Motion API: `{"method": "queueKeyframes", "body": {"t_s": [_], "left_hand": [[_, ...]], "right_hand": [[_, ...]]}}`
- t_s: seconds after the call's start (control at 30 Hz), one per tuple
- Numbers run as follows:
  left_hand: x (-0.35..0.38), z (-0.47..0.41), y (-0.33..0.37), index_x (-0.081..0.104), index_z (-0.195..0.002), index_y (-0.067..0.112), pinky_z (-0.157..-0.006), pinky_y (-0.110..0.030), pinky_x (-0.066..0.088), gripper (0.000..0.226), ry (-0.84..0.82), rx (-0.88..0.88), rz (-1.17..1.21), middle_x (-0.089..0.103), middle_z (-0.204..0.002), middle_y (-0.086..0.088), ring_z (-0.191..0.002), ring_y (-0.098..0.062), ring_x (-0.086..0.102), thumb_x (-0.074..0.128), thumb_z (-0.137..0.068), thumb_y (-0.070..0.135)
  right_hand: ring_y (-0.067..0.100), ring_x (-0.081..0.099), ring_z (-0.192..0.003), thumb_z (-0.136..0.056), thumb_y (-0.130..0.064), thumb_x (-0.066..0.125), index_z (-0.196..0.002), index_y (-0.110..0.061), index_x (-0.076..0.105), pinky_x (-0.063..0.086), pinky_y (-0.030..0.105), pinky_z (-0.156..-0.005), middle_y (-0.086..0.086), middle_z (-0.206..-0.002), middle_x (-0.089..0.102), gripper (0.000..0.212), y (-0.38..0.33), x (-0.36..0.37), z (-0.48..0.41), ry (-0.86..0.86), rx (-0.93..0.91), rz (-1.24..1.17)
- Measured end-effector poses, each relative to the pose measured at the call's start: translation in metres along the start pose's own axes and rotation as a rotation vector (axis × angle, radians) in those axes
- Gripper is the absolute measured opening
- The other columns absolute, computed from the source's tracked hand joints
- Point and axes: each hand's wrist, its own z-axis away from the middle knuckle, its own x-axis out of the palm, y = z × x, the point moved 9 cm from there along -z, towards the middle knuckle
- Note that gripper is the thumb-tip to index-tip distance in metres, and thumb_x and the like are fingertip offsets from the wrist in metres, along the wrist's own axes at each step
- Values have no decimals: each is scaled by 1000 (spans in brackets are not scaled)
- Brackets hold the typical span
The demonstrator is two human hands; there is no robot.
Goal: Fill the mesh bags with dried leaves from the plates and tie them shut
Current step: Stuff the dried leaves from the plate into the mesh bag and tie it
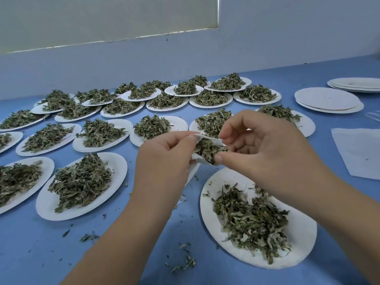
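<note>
A blue tabletop [41, 254] runs back to a pale wall [102, 64], with a closed blind [102, 17] above it. Beyond and to the left of both grips the tabletop is crowded with white paper plates [121, 163], each heaped with dried leaves [80, 182]. Directly below the right grip [267, 149] sits the nearest plate [207, 206], its leaves spread thin and pushed toward its near side. Out past the right grip lies a flat white sheet [357, 153]; whether it is mesh I cannot tell. Farther back on that side are two low stacks of empty plates [327, 99].

Both grips are raised above the tabletop, almost meeting. The left grip [164, 159] has its fingers curled round a small white mesh bag [207, 137], pinching its rim so the mouth faces the right grip. The right grip has thumb and forefinger pressed together on a tuft of leaves [205, 150] at that mouth, the other fingers loosely bent. The bag hangs between the two, partly filled. Leaf crumbs [189, 262] are scattered on the tabletop below the left grip.
</note>
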Motion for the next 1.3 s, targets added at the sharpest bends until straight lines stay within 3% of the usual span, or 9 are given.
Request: {"method": "queueKeyframes", "body": {"t_s": [0.17, 0.3, 0.4, 0.63, 0.87, 1.03, 1.17, 1.3], "left_hand": [[4, 4, 6, 76, -75, 22, -41, -16, 32, 15, -15, 66, -76, 45, -44, 7, -41, -10, 38, 66, -86, 20], [12, 10, 15, 75, -75, 25, -42, -18, 29, 18, -64, 173, -176, 42, -49, -12, -44, -12, 33, 64, -88, 18], [20, 15, 20, 74, -73, 30, -39, -10, 24, 24, -95, 249, -253, 37, -43, 4, -39, -4, 29, 63, -88, 15], [23, 18, 22, 70, -70, 31, -40, -6, 24, 27, -88, 315, -331, 40, -40, 13, -37, -3, 33, 62, -88, 13], [25, 20, 25, 71, -74, 34, -40, -7, 24, 28, -117, 320, -310, 43, -41, 13, -37, -4, 33, 61, -90, 14], [31, 25, 29, 71, -81, 32, -41, -5, 25, 25, -151, 343, -303, 49, -42, 16, -38, -2, 37, 59, -91, 13], [29, 26, 32, 72, -84, 32, -42, -6, 26, 22, -140, 380, -302, 50, -47, 6, -39, -3, 37, 60, -91, 15], [33, 31, 38, 68, -82, 38, -45, -4, 27, 24, -143, 480, -393, 53, -55, 2, -44, -1, 42, 59, -90, 16]], "right_hand": [[9, 64, -71, -69, -13, 82, -78, -30, 65, 53, 23, -67, -9, -78, 66, 26, -5, 1, 1, 25, -51, 94], [2, 59, -72, -71, -12, 80, -79, -29, 66, 44, 11, -63, -12, -71, 64, 23, -8, 1, 2, 45, -101, 256], [-4, 54, -70, -72, -10, 78, -79, -27, 67, 39, 5, -62, -15, -70, 62, 22, -10, 4, 2, 38, -134, 379], [6, 62, -72, -72, -12, 79, -85, -32, 64, 51, 18, -65, -15, -80, 64, 28, -7, 1, 3, 43, -71, 212], [-9, 55, -66, -75, -16, 75, -94, -38, 59, 40, 5, -65, -26, -80, 64, 32, -7, -1, 3, 80, -71, 289], [4, 48, -74, -70, -24, 70, -94, -35, 60, 37, 13, -61, -11, -77, 57, 28, 4, -3, -1, 98, -4, 239], [6, 49, -68, -58, -38, 66, -91, -34, 59, 40, 15, -57, -8, -84, 55, 34, 15, -3, -7, 94, 91, 121], [9, 57, -71, -60, -37, 60, -96, -34, 59, 44, 22, -60, -11, -90, 57, 36, 28, 6, -9, 17, 164, 141]]}}
